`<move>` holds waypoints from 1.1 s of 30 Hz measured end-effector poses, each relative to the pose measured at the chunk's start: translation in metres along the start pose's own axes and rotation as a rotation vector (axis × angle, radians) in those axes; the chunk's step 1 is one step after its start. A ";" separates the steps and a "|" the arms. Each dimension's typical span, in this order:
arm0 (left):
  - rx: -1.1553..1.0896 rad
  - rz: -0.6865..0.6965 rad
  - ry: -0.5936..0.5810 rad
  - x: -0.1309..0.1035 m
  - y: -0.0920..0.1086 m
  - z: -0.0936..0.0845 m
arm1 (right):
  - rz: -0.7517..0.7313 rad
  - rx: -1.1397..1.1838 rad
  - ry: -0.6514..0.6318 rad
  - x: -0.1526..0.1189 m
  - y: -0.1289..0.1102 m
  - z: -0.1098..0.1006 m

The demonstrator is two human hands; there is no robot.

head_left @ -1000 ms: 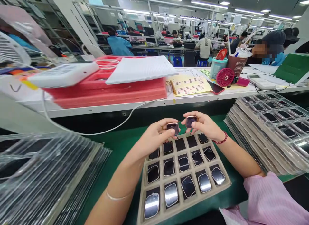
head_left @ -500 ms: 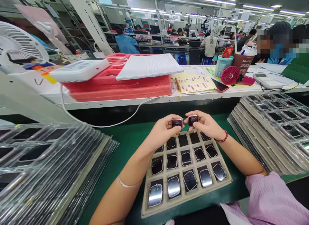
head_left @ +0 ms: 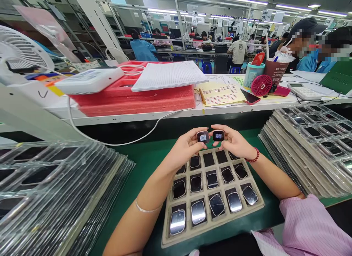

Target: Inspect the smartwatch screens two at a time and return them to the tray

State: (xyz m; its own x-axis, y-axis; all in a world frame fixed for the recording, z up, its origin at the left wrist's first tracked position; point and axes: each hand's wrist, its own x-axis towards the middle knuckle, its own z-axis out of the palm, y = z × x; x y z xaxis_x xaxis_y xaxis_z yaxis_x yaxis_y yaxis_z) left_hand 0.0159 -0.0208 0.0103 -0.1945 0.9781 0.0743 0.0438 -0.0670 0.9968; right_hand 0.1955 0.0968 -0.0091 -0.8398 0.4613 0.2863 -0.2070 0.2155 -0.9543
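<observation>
My left hand [head_left: 189,143] grips a smartwatch body [head_left: 202,137] by its edges, its lit screen showing a QR code. A second watch body [head_left: 218,136], also lit with a QR code, is held in my right hand [head_left: 233,141]. The two screens face me side by side, just above the far edge of a beige tray [head_left: 213,224]. In the tray's compartments lie several dark-screened watches, such as one [head_left: 212,179] in the middle. Two far compartments hold no watch. My fingers hide part of the tray's far row.
Stacks of clear plastic trays with watches stand at left [head_left: 82,190] and right [head_left: 299,157]. Beyond the green mat [head_left: 143,153], a white shelf [head_left: 165,115] carries red foam [head_left: 137,102], papers, a phone, a pink fan [head_left: 261,85] and a calculator. Co-workers sit farther back.
Both watch screens have switched to QR codes. My thumbs have moved down off the screens, and the watches are tilted up a little more. A co-worker at right has shifted.
</observation>
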 end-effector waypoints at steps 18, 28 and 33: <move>-0.401 -0.146 -0.186 0.002 -0.004 -0.015 | 0.122 0.424 -0.091 0.003 0.001 -0.007; -0.511 -0.170 -0.167 0.004 -0.009 -0.014 | 0.106 0.374 -0.099 0.001 -0.001 -0.009; -0.658 -0.224 -0.168 0.006 -0.008 -0.010 | 0.142 0.408 -0.066 0.000 -0.007 -0.007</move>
State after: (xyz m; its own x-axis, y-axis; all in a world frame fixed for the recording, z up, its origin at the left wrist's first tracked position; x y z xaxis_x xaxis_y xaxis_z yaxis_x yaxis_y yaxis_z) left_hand 0.0043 -0.0164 0.0029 0.0260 0.9958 -0.0873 -0.5902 0.0858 0.8027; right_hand 0.1999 0.1013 -0.0021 -0.9017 0.4033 0.1559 -0.2571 -0.2102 -0.9432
